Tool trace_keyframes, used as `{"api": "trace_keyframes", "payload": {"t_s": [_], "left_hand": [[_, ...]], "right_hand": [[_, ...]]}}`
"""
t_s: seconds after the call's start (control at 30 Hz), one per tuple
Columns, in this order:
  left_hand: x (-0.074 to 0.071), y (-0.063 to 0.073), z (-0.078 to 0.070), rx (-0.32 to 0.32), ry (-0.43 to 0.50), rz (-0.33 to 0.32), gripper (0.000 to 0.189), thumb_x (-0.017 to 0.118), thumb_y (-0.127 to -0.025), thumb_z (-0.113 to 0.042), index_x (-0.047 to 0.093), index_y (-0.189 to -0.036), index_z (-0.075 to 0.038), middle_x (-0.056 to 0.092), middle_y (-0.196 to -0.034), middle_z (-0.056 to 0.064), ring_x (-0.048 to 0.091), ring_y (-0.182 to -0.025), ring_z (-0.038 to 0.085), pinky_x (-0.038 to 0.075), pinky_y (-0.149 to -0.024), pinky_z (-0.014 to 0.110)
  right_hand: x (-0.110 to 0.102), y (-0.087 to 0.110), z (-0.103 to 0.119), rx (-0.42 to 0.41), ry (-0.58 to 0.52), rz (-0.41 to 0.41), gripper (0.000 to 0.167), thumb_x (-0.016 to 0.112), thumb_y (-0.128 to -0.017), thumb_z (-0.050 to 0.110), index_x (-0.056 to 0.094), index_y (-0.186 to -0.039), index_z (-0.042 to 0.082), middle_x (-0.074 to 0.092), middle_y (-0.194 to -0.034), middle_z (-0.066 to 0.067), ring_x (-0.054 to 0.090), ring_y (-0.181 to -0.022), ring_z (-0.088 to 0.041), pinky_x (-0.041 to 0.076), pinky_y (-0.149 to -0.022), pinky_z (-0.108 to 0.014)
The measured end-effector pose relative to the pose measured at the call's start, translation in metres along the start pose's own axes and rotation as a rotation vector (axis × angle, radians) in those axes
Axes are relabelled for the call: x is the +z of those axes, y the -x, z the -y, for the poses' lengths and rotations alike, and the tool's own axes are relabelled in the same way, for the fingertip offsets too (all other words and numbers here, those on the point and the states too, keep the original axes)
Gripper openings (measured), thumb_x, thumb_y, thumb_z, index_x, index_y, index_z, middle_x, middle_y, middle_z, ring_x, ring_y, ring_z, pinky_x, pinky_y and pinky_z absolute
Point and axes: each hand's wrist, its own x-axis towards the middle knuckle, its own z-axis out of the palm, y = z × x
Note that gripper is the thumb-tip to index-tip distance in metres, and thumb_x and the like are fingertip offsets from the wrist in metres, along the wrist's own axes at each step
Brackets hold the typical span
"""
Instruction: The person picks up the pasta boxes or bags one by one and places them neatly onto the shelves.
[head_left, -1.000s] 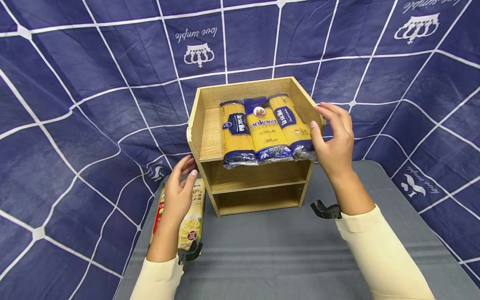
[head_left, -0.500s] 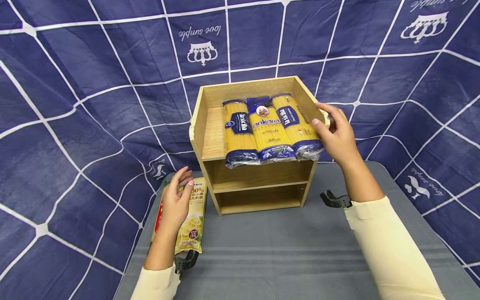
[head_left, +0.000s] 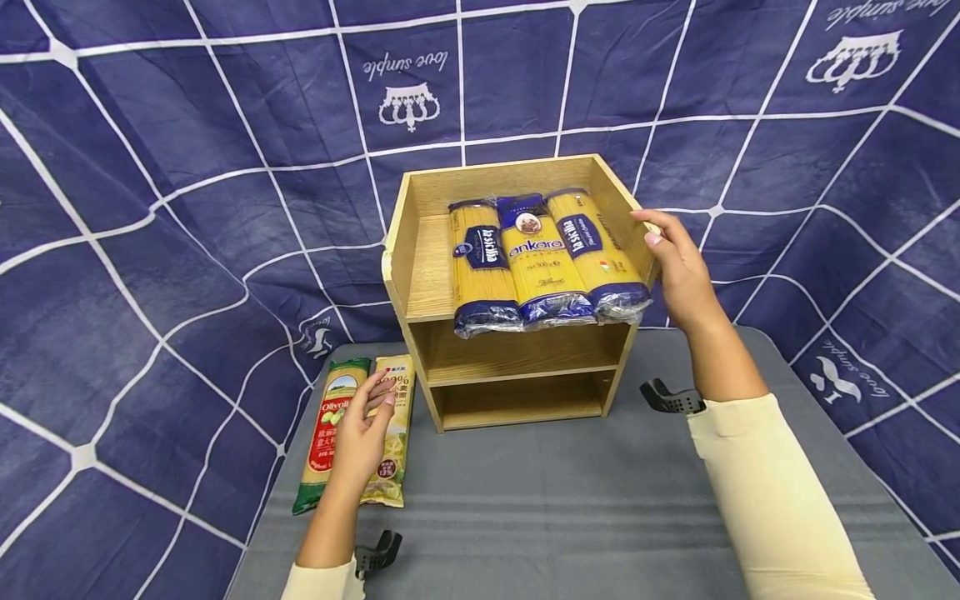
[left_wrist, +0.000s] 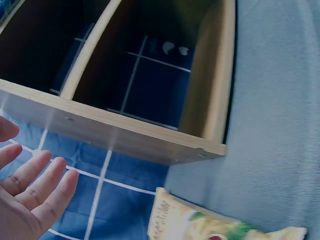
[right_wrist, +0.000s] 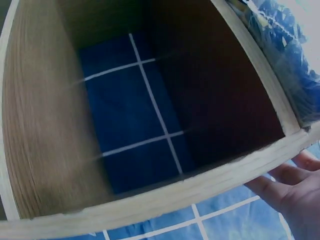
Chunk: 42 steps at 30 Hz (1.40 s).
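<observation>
A small wooden shelf (head_left: 420, 350) stands on the grey surface. Its top tier bears three yellow-and-blue spaghetti packs: a left one (head_left: 483, 287), a middle one (head_left: 546, 279) and a right one (head_left: 600, 267). My right hand (head_left: 686, 279) holds the front edge of the shelf's right side panel, its fingers (right_wrist: 272, 190) along the outside in the right wrist view. To the left of the shelf, my left hand (head_left: 363, 437) hovers with loosely spread fingers and grips nothing. Below it lie a green-and-red pasta pack (head_left: 318, 467) and a pale yellow pasta pack (head_left: 397, 417), partly hidden by that hand.
A grey cloth (head_left: 525, 500) covers the surface in front of the shelf. Blue curtains (head_left: 300, 125) with white lines hang behind and on both sides. The shelf's two lower tiers (head_left: 517, 404) face the front, with the blue curtain visible through them.
My left hand has moved from beside the shelf's left panel down over the pasta packs, baring the green-and-red one. My right hand's thumb has come onto the right panel's edge.
</observation>
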Motion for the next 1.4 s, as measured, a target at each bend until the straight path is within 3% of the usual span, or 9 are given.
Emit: {"api": "trace_keyframes", "payload": {"t_s": [0.07,0.23,0.57,0.73,0.87,1.13,1.4], "left_hand": [[0.001,0.004,0.005,-0.014,-0.003,0.001,0.043,0.053,-0.106,-0.026,0.048,-0.149,-0.023,0.06,-0.142,0.008,0.057,-0.128,0.022,0.046,-0.088,0.01],[0.0,0.013,0.02,-0.046,0.004,-0.002,0.043,0.052,-0.106,-0.02,0.048,-0.149,-0.017,0.06,-0.141,0.011,0.057,-0.127,0.025,0.047,-0.088,0.01],[0.001,0.023,0.046,-0.121,-0.031,-0.012,0.042,0.052,-0.106,-0.019,0.05,-0.148,-0.014,0.061,-0.14,0.01,0.057,-0.126,0.024,0.046,-0.089,0.011],[0.002,0.027,0.055,-0.139,-0.05,-0.02,0.042,0.052,-0.106,-0.016,0.05,-0.147,-0.01,0.06,-0.14,0.015,0.056,-0.13,0.032,0.049,-0.1,0.034],[0.002,0.03,0.062,-0.171,-0.053,-0.01,0.043,0.052,-0.105,-0.015,0.048,-0.148,-0.008,0.057,-0.142,0.02,0.053,-0.134,0.037,0.045,-0.107,0.054],[0.003,0.039,0.072,-0.224,-0.075,0.006,0.047,0.051,-0.104,-0.012,0.044,-0.15,-0.004,0.052,-0.146,0.025,0.049,-0.137,0.042,0.045,-0.107,0.057],[0.001,0.041,0.073,-0.256,-0.112,-0.028,0.049,0.053,-0.103,-0.012,0.044,-0.151,-0.006,0.05,-0.148,0.025,0.051,-0.134,0.044,0.045,-0.107,0.056]], "right_hand": [[-0.001,0.002,0.001,0.027,-0.045,0.014,0.035,0.041,-0.105,0.018,0.059,-0.136,0.018,0.052,-0.131,-0.002,0.054,-0.111,-0.02,0.049,-0.083,-0.025],[-0.003,0.007,0.003,0.083,-0.035,0.033,0.035,0.041,-0.106,0.022,0.056,-0.138,0.022,0.049,-0.135,-0.004,0.052,-0.112,-0.02,0.051,-0.08,-0.024],[0.0,0.004,0.001,0.066,-0.033,0.026,0.036,0.043,-0.107,0.024,0.054,-0.14,0.024,0.048,-0.136,-0.004,0.051,-0.116,-0.022,0.049,-0.083,-0.027],[-0.001,0.005,0.0,0.074,-0.045,0.031,0.036,0.042,-0.107,0.023,0.053,-0.141,0.024,0.048,-0.136,-0.004,0.051,-0.115,-0.022,0.05,-0.083,-0.026],[0.0,0.005,0.0,0.074,-0.047,0.029,0.036,0.042,-0.107,0.024,0.053,-0.141,0.025,0.047,-0.136,-0.003,0.051,-0.114,-0.022,0.05,-0.083,-0.026],[-0.003,0.006,0.0,0.055,-0.048,0.041,0.037,0.043,-0.107,0.024,0.052,-0.143,0.023,0.045,-0.137,-0.002,0.05,-0.115,-0.022,0.05,-0.082,-0.025],[-0.001,0.005,-0.002,0.069,-0.064,0.032,0.037,0.043,-0.106,0.023,0.053,-0.142,0.025,0.046,-0.138,-0.002,0.048,-0.118,-0.022,0.047,-0.086,-0.028]]}}
